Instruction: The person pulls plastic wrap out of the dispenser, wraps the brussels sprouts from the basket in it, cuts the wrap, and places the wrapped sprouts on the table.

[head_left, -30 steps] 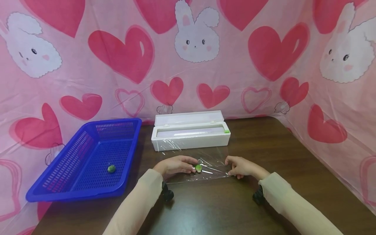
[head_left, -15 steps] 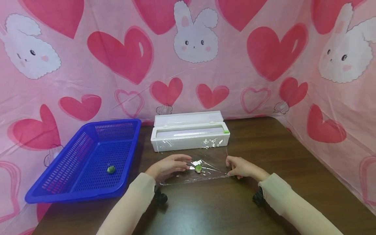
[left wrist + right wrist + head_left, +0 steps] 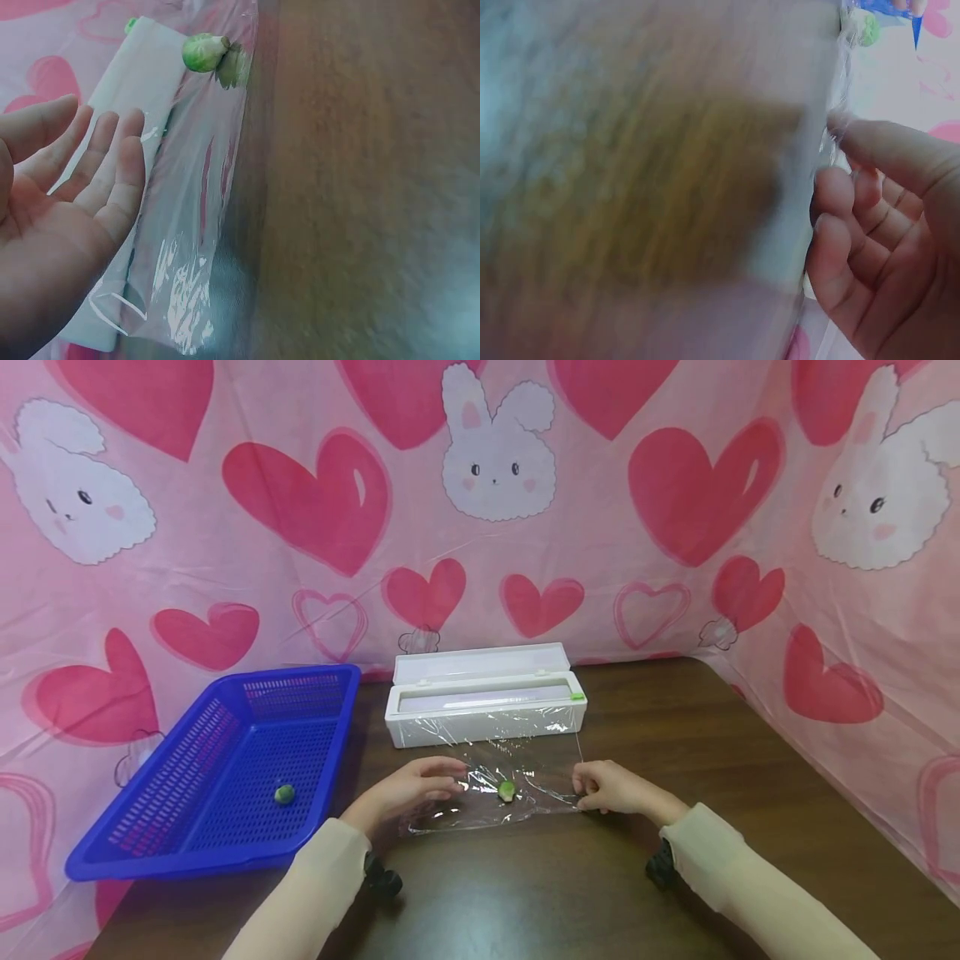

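Observation:
A small Brussels sprout [image 3: 507, 791] lies on a sheet of clear cling film [image 3: 480, 817] spread on the table. The film runs back to the white cling film box [image 3: 487, 724], whose lid stands raised. My left hand [image 3: 412, 785] is held over the film's left part, fingers loosely bent and holding nothing; the left wrist view shows its palm [image 3: 67, 217] and the sprout [image 3: 204, 52] well beyond the fingertips. My right hand [image 3: 618, 789] pinches the film's near right corner between thumb and fingers [image 3: 832, 191].
A blue plastic basket [image 3: 333, 760] stands at the left with another Brussels sprout [image 3: 284, 794] in it. The brown wooden table [image 3: 510, 893] reaches back to a pink cloth [image 3: 600, 543] printed with hearts and rabbits. A green slider [image 3: 577, 697] sits at the box's right end.
My left hand has moved left, away from the sprout, which it was touching a second ago. The right hand stays almost in place at the film's corner.

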Demonstrator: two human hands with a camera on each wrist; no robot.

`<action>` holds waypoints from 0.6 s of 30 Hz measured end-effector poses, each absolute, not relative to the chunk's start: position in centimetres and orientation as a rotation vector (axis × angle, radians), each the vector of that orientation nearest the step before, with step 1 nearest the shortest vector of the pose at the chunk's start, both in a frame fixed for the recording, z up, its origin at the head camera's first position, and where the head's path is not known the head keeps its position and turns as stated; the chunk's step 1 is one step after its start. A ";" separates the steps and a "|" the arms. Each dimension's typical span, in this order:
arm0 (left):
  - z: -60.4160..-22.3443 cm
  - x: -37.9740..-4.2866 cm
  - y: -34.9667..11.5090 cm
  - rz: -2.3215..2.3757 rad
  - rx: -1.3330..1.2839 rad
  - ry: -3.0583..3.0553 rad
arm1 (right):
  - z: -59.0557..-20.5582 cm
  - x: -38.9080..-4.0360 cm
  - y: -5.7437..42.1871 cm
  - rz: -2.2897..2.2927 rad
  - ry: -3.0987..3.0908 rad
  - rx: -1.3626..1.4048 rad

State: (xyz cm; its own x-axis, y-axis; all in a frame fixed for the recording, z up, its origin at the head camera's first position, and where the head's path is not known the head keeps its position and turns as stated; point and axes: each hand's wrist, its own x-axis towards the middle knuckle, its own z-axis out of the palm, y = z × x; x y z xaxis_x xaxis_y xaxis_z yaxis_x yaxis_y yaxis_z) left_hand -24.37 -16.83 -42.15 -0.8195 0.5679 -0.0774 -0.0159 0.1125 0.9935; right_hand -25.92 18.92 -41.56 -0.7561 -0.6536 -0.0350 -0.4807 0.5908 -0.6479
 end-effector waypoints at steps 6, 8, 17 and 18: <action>-42.0 -23.0 -17.5 1.640 0.424 2.160 | -41.4 -25.9 19.3 -0.953 2.496 -0.920; -41.9 -22.5 -17.8 1.615 0.417 2.189 | -41.5 -25.9 19.4 -0.955 2.487 -0.934; -42.4 -21.5 -18.9 1.518 0.518 2.294 | -41.6 -25.9 20.0 -0.922 2.433 -1.014; -42.5 -21.5 -19.0 1.512 0.529 2.302 | -41.6 -25.9 20.1 -0.924 2.426 -1.022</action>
